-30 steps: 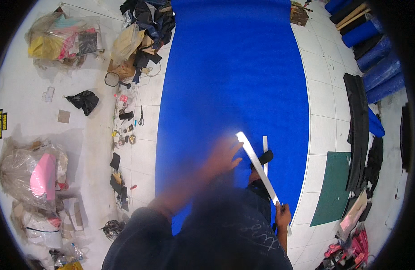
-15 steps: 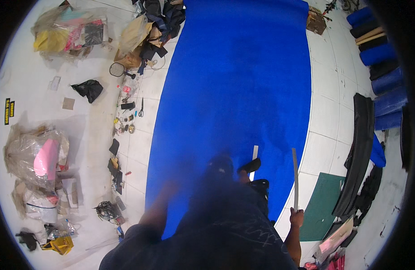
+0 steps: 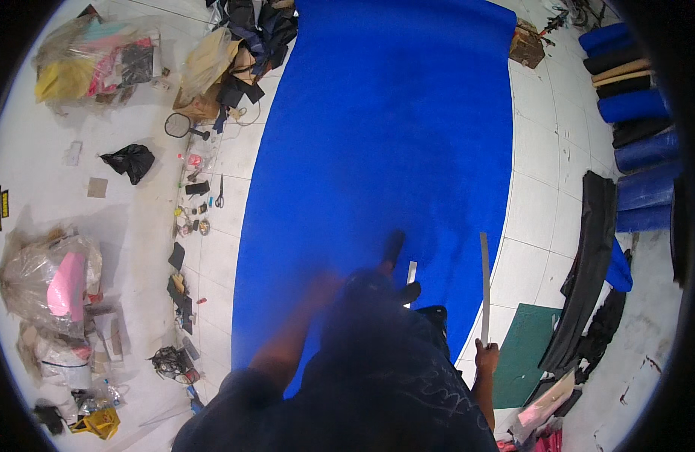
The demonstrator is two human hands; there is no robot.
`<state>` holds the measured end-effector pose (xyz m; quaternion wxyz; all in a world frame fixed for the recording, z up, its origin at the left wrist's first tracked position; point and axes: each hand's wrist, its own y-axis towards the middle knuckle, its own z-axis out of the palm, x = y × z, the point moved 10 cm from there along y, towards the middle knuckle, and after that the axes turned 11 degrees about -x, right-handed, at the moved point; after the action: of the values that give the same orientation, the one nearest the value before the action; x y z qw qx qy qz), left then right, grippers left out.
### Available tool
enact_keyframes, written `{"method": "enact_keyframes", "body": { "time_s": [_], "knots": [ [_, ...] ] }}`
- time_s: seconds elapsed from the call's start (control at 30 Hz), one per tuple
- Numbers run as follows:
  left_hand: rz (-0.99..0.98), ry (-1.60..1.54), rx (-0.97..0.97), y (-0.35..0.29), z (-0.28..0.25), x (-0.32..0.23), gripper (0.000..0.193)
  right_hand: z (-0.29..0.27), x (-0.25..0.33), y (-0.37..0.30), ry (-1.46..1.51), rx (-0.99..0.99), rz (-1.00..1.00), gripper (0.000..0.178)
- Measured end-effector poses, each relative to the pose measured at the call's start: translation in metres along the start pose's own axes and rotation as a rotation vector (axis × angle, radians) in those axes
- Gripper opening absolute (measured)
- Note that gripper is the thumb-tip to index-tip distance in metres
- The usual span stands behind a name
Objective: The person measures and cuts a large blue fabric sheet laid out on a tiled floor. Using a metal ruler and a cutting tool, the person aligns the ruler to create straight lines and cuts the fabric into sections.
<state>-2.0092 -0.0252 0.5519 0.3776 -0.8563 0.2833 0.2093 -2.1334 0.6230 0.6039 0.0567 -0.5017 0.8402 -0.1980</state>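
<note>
Right hand (image 3: 486, 356) grips a slim, flat grey strip (image 3: 484, 290) — near matte blue sheeting (image 3: 377, 135).

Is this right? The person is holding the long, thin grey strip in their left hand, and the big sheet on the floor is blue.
Not quite: the long, thin grey strip is in the right hand, not the left hand. The head view shows it. The big sheet is blue, as you said.

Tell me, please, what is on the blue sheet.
A pale strip and two feet are on it, one foot partly hiding the strip. The person's body covers part of the sheet; anything there cannot be seen.
</note>
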Motion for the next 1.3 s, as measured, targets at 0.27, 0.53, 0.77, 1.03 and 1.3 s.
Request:
{"method": "enact_keyframes", "body": {
  "time_s": [0.27,0.53,0.77,1.03,1.3],
  "knots": [
    [-0.244,0.149,0.053,0.081,-0.036,0.010,0.050,0.000,0.001,-0.020,-0.039,0.094,0.136,0.062],
    [0.222,0.053,-0.188,0.128,-0.053,-0.057,0.047,0.004,0.046,-0.004,-0.018,0.092,0.096,0.061],
    [0.029,-0.014,-0.115,0.096,-0.023,-0.066,0.046,-0.023,0.073,0.049,0.022,0.055,-0.012,0.056],
    [-0.112,0.068,-0.081,0.030,-0.007,-0.076,0.045,-0.026,0.046,0.116,0.074,0.127,-0.114,0.057],
    [0.128,0.101,-0.060,-0.014,0.114,-0.165,0.045,-0.054,-0.021,0.176,-0.059,0.102,-0.211,0.061]
  ]
}}
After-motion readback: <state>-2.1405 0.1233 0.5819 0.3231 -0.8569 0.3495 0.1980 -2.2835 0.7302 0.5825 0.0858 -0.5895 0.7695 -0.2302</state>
